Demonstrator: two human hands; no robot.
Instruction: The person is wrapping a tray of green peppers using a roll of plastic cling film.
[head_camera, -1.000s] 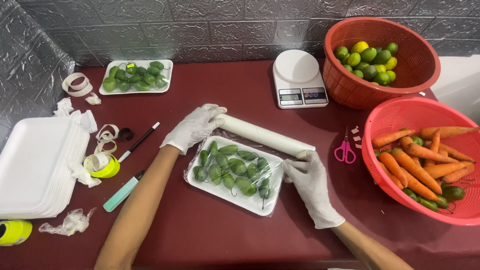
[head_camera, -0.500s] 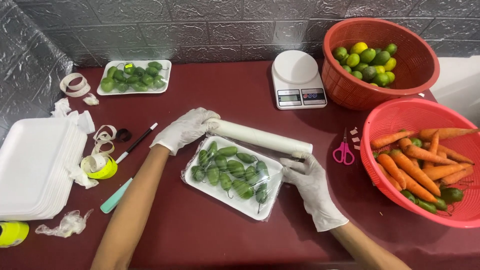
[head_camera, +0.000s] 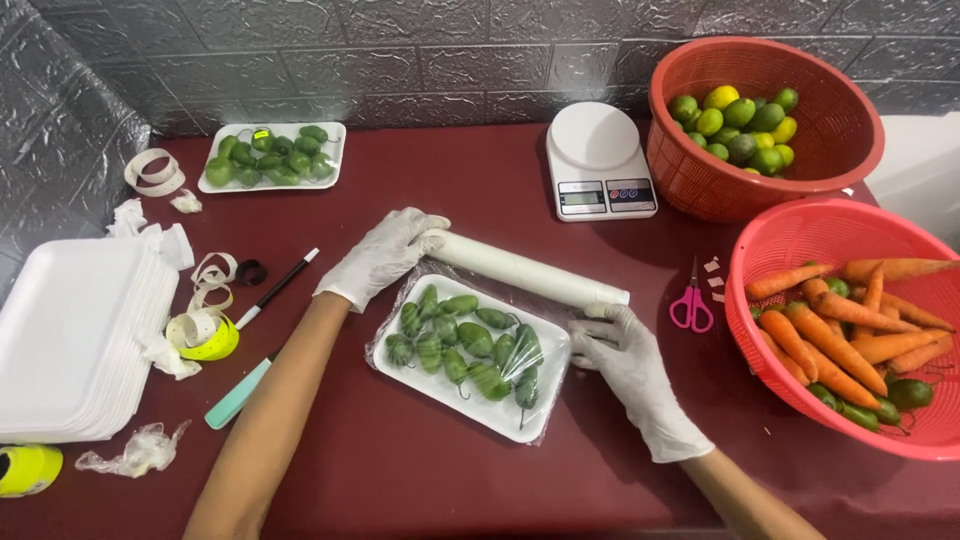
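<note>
A dark red table (head_camera: 480, 200) stands against a grey stone-pattern wall (head_camera: 400, 50). At the centre I see a white tray (head_camera: 545, 375) of green peppers (head_camera: 465, 345) under clear film, with a roll of film (head_camera: 525, 272) lying just behind it, slanting from upper left to lower right. My left hand (head_camera: 380, 258), gloved, curls over the roll's left end; my right hand (head_camera: 630, 365), also gloved, rests fingers-down at the tray's right edge, fingertips touching the roll's right end. The tray thus lies between the two hands, in front of the roll. A white scale (head_camera: 598, 160) sits behind, pink scissors (head_camera: 690, 305) to the right. One red basket (head_camera: 765, 125) holds limes, another (head_camera: 850, 320) carrots. At left: stacked white trays (head_camera: 75, 340), a pen (head_camera: 275, 288), and a second filled tray (head_camera: 272, 155).
</note>
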